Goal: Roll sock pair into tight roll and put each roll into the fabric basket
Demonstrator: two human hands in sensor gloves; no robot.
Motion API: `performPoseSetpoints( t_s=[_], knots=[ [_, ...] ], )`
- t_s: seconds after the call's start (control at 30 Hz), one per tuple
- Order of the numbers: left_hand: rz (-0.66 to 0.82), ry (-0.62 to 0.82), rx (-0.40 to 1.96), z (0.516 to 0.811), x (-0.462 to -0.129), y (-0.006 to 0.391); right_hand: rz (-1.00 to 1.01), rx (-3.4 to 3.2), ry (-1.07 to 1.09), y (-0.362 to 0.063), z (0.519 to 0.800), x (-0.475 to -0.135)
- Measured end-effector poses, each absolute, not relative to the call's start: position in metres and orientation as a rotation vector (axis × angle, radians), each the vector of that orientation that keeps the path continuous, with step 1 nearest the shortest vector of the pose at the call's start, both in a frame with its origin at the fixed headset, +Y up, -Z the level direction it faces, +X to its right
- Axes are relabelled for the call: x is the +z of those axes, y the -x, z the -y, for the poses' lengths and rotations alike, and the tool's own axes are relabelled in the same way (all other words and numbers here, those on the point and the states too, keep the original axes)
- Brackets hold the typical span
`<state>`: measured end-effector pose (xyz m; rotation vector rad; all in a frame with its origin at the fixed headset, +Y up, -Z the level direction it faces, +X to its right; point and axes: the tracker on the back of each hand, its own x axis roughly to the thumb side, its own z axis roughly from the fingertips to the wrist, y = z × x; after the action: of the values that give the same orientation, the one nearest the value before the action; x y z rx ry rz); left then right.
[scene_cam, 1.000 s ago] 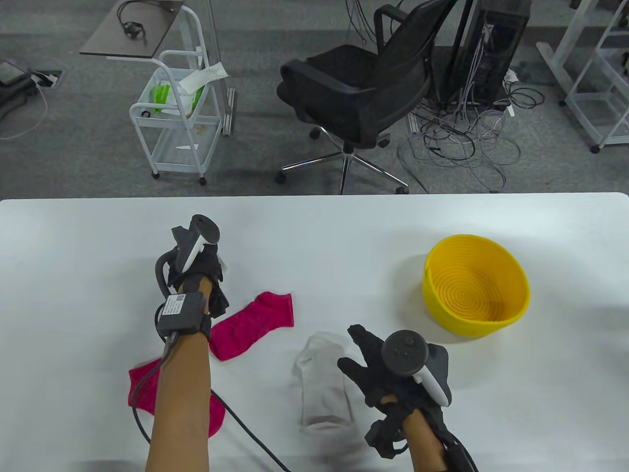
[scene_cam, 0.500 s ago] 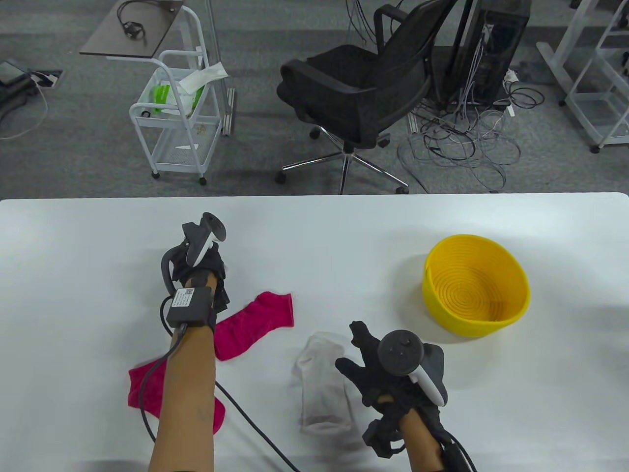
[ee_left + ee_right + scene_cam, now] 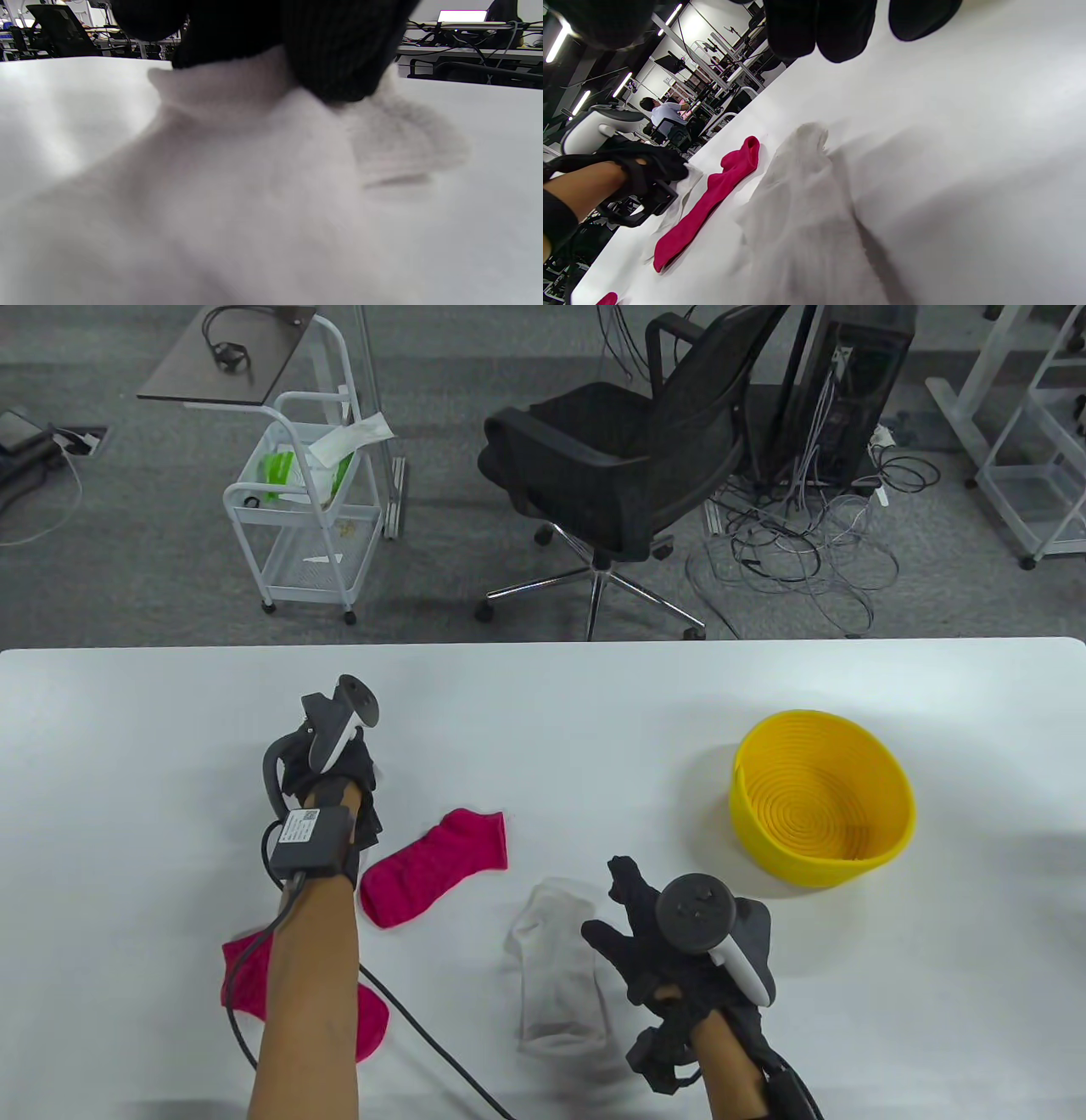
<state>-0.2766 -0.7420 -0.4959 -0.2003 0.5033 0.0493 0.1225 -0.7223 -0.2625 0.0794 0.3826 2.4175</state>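
Observation:
My left hand (image 3: 339, 772) is out over the table's middle left and grips a white sock (image 3: 254, 178). My gloved fingers (image 3: 331, 51) close on its top edge in the left wrist view; in the table view the hand hides almost all of it. A second white sock (image 3: 556, 976) lies flat near the front edge. My right hand (image 3: 632, 925) hovers at its right side with fingers spread, holding nothing. One pink sock (image 3: 437, 865) lies between the hands. Another pink sock (image 3: 242, 976) is partly under my left forearm. The yellow basket (image 3: 882, 780) stands empty at the right.
The white table's far edge (image 3: 543, 645) borders a floor with a black office chair (image 3: 628, 466), a white cart (image 3: 301, 517) and tangled cables (image 3: 789, 551). A cable from my left wrist trails across the table front (image 3: 424, 1044).
My left hand has shifted slightly left and back toward me, still gripping its white sock. The right hand has barely moved beside the flat white sock.

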Motion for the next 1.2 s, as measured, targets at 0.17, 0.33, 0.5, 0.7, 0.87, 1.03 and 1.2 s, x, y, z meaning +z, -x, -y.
performPoseSetpoints(
  t_s=[0.17, 0.33, 0.5, 0.7, 0.87, 1.03, 1.2],
  knots=[
    [-0.488, 0.146, 0.066, 0.705, -0.471, 0.284, -0.352, 2.406, -0.091, -0.125, 0.718, -0.261],
    [-0.416, 0.058, 0.095, 0.657, -0.437, 0.279, -0.329, 2.391, -0.101, -0.127, 0.715, -0.260],
    [-0.325, -0.035, 0.123, 0.613, -0.400, 0.263, -0.323, 2.382, -0.102, -0.130, 0.714, -0.261],
    [-0.199, -0.138, 0.158, 0.573, -0.353, 0.227, -0.316, 2.377, -0.121, -0.133, 0.713, -0.260],
    [-0.109, -0.205, 0.200, 0.555, -0.314, 0.194, -0.294, 2.354, -0.134, -0.139, 0.710, -0.258],
    [-0.037, -0.235, 0.281, 0.547, -0.277, 0.165, -0.268, 2.346, -0.130, -0.145, 0.707, -0.258],
    [0.039, -0.249, 0.342, 0.547, -0.245, 0.141, -0.259, 2.330, -0.123, -0.147, 0.706, -0.259]
  ],
)
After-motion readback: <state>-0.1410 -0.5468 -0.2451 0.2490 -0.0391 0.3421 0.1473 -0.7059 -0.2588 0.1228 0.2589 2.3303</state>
